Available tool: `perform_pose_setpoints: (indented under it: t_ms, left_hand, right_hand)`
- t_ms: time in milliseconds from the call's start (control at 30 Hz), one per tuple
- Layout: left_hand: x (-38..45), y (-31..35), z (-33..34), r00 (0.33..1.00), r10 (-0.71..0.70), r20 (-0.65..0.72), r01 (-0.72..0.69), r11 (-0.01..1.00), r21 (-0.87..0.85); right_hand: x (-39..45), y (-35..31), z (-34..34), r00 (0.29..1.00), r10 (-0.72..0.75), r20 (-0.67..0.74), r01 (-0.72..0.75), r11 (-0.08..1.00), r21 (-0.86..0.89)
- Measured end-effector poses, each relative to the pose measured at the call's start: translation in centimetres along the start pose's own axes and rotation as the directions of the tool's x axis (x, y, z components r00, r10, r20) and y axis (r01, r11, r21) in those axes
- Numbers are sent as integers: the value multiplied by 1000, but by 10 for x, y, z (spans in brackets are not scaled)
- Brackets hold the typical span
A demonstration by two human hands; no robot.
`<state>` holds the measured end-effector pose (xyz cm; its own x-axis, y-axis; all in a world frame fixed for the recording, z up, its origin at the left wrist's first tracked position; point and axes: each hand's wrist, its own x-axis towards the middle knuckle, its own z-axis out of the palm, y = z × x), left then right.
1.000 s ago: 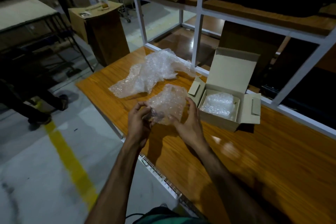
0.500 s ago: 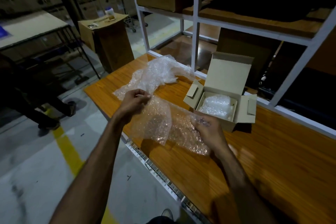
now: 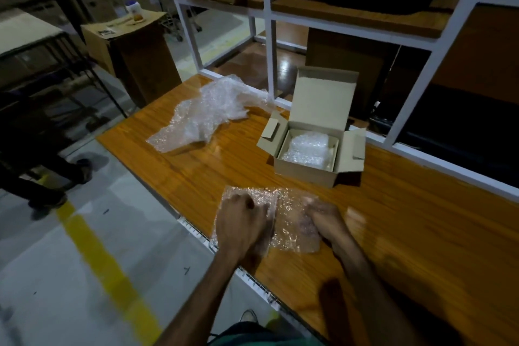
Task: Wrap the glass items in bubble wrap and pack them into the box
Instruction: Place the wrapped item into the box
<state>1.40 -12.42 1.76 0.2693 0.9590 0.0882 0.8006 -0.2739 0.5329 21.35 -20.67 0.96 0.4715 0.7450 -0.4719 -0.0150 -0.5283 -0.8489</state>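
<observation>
Item: bubble wrap sheet (image 3: 283,222), near-edge tabletop (image 3: 393,233), 6 o'clock of box (image 3: 306,174).
Left hand (image 3: 241,225) and right hand (image 3: 325,222) press it, curl unclear; we should flatten it fully first.

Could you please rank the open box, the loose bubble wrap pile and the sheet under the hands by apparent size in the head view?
1. Loose bubble wrap pile
2. Open box: close to it, unsure
3. Sheet under both hands, partly hidden

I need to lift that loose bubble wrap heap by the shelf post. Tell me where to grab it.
Pinch the crumpled bubble wrap at its raised bunched middle, coming from above; its flat near-left edge hugs the table, offering little grip.
</observation>
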Motion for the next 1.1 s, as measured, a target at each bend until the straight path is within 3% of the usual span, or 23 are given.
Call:
perform_pose_setpoints:
  t_ms: [133,333,433,600,733,900,1000,1100]
  left_hand:
    - [-22,13,26,986,-74,150,32,963,269]
    - [-21,19,32,993,-36,113,-6,935,353]
    - [-20,17,23,999,-14,43,3,971,238]
    - [-10,28,0,991,-25,-132,21,999,-32]
    - [-7,53,-17,985,2,-171,-12,998,-57]
    - [-21,88,2,993,112,-27,-114,990,-86]
    - [-36,87,37,980,166,109,-154,982,-108]
    - [-46,75,59,967,200,159,-184,977,-107]
  right_hand:
    - [-1,-1,-3,997,5,-73,-16,989,-148]
    - [5,3,-3,996,40,-83,-48,994,-94]
    - [5,4,-5,996,32,-86,-47,984,-173]
    - [5,5,-9,998,41,-55,-49,986,-162]
    - [6,5,-11,999,38,-20,-41,989,-139]
    - [4,3,-16,997,69,32,-68,997,-48]
    - [6,6,-20,993,104,61,-106,994,32]
    - [5,11,-26,990,130,60,-135,987,84]
